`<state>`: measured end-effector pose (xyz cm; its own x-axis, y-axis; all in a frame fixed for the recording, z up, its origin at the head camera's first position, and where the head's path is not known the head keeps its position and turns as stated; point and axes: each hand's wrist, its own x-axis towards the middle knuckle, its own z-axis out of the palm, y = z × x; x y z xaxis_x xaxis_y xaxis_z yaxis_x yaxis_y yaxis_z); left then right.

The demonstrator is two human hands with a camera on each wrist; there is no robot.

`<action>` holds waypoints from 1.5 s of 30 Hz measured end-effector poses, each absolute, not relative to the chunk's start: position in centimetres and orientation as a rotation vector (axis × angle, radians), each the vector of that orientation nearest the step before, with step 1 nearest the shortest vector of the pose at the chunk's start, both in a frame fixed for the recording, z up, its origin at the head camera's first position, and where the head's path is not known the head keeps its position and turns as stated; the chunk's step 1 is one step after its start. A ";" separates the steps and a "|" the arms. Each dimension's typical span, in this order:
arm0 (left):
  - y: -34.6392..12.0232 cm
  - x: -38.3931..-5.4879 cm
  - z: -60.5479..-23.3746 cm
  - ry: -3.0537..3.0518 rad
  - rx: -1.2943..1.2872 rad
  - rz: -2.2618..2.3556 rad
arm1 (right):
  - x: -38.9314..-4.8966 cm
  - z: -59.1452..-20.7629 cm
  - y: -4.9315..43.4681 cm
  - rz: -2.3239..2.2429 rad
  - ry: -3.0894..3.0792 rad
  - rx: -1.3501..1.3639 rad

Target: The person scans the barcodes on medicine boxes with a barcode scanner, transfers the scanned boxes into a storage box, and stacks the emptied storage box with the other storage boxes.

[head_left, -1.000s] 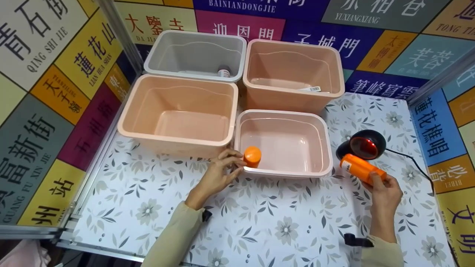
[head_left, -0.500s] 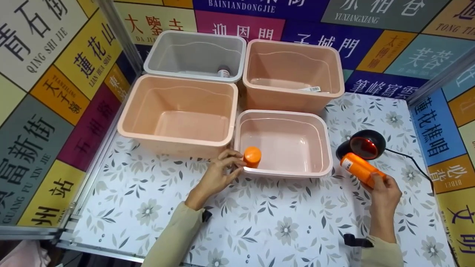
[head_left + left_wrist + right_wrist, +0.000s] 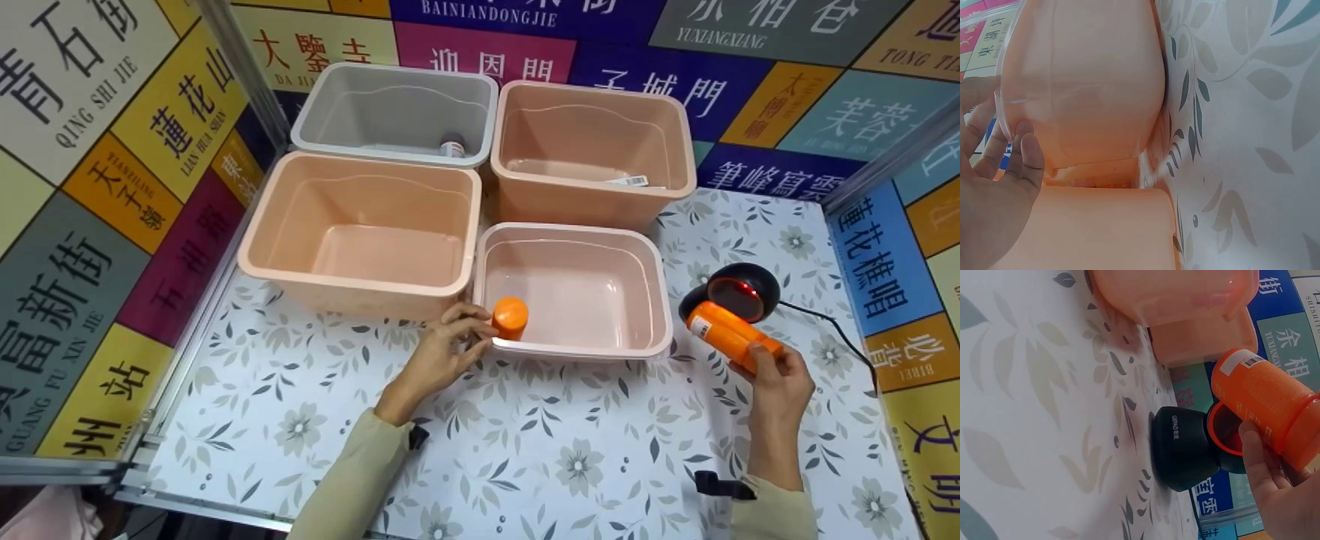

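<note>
My right hand (image 3: 776, 394) holds an orange bottle (image 3: 724, 334) by its capped end, tilted in front of a black barcode scanner (image 3: 742, 292) whose round window glows red. A white label with a barcode (image 3: 1241, 363) shows near the bottle's base in the right wrist view. At the front left corner of the low pale pink bin (image 3: 574, 351), my left hand (image 3: 442, 352) pinches the rim, thumb outside and fingers over the edge. Just inside that corner stands a second orange bottle (image 3: 511, 316), close to my left fingertips; its lower part is hidden.
A peach bin (image 3: 360, 281) stands left of the pink one. Behind are a grey bin (image 3: 390, 112) with a small bottle (image 3: 452, 145) and another peach bin (image 3: 592, 187) with a white labelled item (image 3: 630, 181). The scanner's cable (image 3: 836, 326) runs right.
The bottle in my right hand has shifted slightly up toward the scanner and turned a little, so its label sits differently. My left hand stays at the bin's rim.
</note>
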<state>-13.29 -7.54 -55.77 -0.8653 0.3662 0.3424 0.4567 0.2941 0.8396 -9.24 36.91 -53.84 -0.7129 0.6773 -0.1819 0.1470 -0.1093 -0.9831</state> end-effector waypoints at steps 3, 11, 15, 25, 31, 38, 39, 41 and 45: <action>-7.5 -13.3 -55.8 -2.460 -0.776 -1.646 | -9.3 -53.5 36.7 1.871 -1.783 -0.868; -7.5 -13.3 -55.8 -2.455 -0.781 -1.653 | -9.5 -52.1 36.2 1.841 -1.825 -0.849; -7.5 -13.3 -55.8 -2.460 -0.776 -1.644 | -9.7 -51.6 35.9 1.814 -1.850 -0.826; -7.5 -13.2 -55.9 -2.458 -0.774 -1.635 | -10.6 -50.9 35.1 1.804 -1.811 -0.578; -7.5 -13.3 -55.9 -2.433 -0.785 -1.661 | -11.3 -50.4 34.4 1.807 -1.801 -0.501; -7.5 -13.2 -55.8 -2.445 -0.777 -1.655 | -12.2 -49.3 33.2 1.763 -1.850 -0.420; -7.5 -13.3 -55.8 -2.445 -0.777 -1.657 | -12.3 -49.1 33.0 1.740 -1.877 -0.412; -7.5 -13.2 -55.8 -2.445 -0.778 -1.657 | -12.7 -48.8 32.6 1.716 -1.904 -0.389; -7.6 -13.3 -55.9 -2.442 -0.784 -1.657 | -13.4 -48.3 31.7 1.725 -1.911 -0.329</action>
<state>-13.27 -7.55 -55.87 -0.8645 0.3621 0.3487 0.4578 0.2806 0.8436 -13.36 31.72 -48.30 -0.8249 0.5181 0.2262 -0.1723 0.1507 -0.9735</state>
